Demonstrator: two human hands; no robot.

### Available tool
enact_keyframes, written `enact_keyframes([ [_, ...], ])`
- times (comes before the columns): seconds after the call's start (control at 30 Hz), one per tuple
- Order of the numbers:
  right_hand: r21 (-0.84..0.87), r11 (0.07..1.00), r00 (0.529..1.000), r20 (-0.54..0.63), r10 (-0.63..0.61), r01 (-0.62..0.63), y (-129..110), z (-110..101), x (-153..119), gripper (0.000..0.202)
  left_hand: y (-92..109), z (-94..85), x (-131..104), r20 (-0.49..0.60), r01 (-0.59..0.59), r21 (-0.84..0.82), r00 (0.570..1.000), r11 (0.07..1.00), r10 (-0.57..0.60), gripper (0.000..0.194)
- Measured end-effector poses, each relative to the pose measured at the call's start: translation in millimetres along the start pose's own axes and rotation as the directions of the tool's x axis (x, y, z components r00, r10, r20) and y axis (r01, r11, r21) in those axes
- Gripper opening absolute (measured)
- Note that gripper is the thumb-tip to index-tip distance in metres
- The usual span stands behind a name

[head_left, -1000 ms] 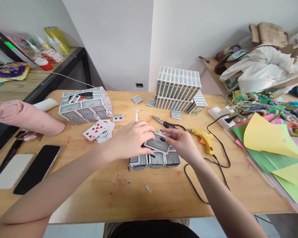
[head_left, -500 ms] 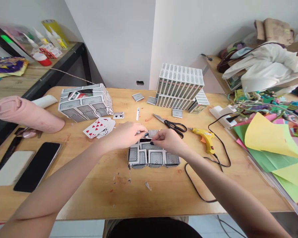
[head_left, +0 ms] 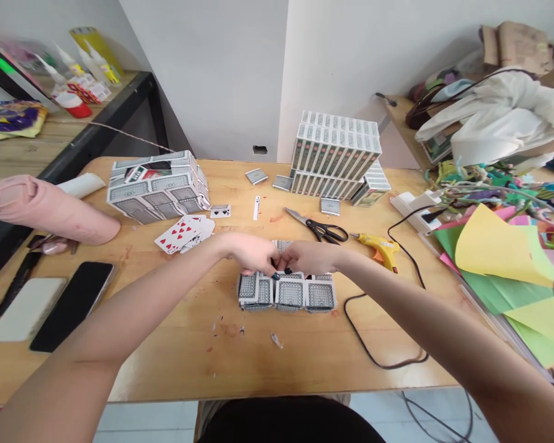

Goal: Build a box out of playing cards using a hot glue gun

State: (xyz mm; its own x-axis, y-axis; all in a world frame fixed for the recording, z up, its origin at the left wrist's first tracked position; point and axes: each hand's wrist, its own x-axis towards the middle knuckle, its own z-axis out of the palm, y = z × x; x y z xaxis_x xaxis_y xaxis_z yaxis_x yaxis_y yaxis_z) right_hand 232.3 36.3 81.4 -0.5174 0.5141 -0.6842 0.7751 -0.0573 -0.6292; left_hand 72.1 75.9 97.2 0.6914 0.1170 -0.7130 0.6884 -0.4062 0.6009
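In front of me on the table lies a low box covered in grey-backed playing cards [head_left: 290,294]. My left hand [head_left: 255,253] is over its left top, fingers bent down and closed at the middle of the top. From the other side, my right hand [head_left: 311,257] meets it there, thumb and fingers pinched at the same spot. Both hands touch the box's top edge, and they hide most of the opening. Black scissors [head_left: 325,230] lie just behind my right hand. To the left rest loose playing cards [head_left: 180,234], and a yellow glue gun [head_left: 382,249] lies to the right.
A larger card-covered box [head_left: 154,187] stands back left, near a pink roll [head_left: 55,209]. Stacked card packs [head_left: 335,151] rise at the back. The glue gun's black cable [head_left: 373,357] loops on the right, beside coloured paper [head_left: 503,258]. A phone [head_left: 74,304] lies left.
My hands have come together over the middle of the box's top, the right moving left and slightly up. They now cover the dark slot that showed between them.
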Motion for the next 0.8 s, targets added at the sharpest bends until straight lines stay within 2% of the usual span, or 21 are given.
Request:
enact_keyframes([
  [0.1, -0.063, 0.998, 0.998, -0.052, -0.032, 0.029, -3.8, 4.8, -3.1, 0.031, -6.9, 1.7, 3.4, 0.061, -0.005, -0.137, 0.998, 0.99, 0.014, 0.023],
  [0.23, 0.008, 0.998, 0.993, -0.104, -0.057, 0.059, -2.1, 9.6, -4.1, 0.03, -14.2, 3.5, 6.3, 0.097, 0.009, -0.212, 0.995, 0.977, 0.012, 0.031],
  [0.33, 0.122, 0.99, 0.998, -0.002, -0.064, 0.064, 4.8, 8.7, -1.8, 0.029, -15.1, 4.8, 7.0, 0.097, 0.001, -0.2, 0.995, 0.98, 0.019, 0.033],
  [0.4, 0.192, 0.975, 0.99, 0.068, -0.123, 0.108, 9.3, 7.4, -0.4, 0.025, -14.5, 6.1, 7.1, 0.074, -0.013, -0.155, 0.997, 0.988, 0.024, 0.035],
  [0.5, 0.237, 0.953, 0.973, 0.084, -0.214, 0.189, 11.6, 8.6, 0.9, 0.03, -13.1, 8.4, 6.6, 0.015, 0.003, -0.063, 1.0, 0.998, -0.002, 0.036],
  [0.57, 0.226, 0.957, 0.982, 0.023, -0.19, 0.18, 9.8, 12.5, 1.7, 0.036, -12.0, 10.1, 6.2, -0.022, 0.03, -0.035, 0.999, 0.999, -0.031, 0.035],
  [0.7, 0.209, 0.975, 0.987, -0.153, -0.041, 0.072, 3.6, 23.3, 4.8, 0.026, -9.5, 12.6, 5.6, -0.058, 0.063, -0.054, 0.996, 0.997, -0.066, 0.031],
  [0.8, 0.171, 0.985, 0.982, -0.189, 0.022, 0.011, 1.2, 28.6, 7.4, 0.023, -7.8, 13.7, 6.1, -0.072, 0.086, -0.05, 0.993, 0.995, -0.09, 0.028],
])
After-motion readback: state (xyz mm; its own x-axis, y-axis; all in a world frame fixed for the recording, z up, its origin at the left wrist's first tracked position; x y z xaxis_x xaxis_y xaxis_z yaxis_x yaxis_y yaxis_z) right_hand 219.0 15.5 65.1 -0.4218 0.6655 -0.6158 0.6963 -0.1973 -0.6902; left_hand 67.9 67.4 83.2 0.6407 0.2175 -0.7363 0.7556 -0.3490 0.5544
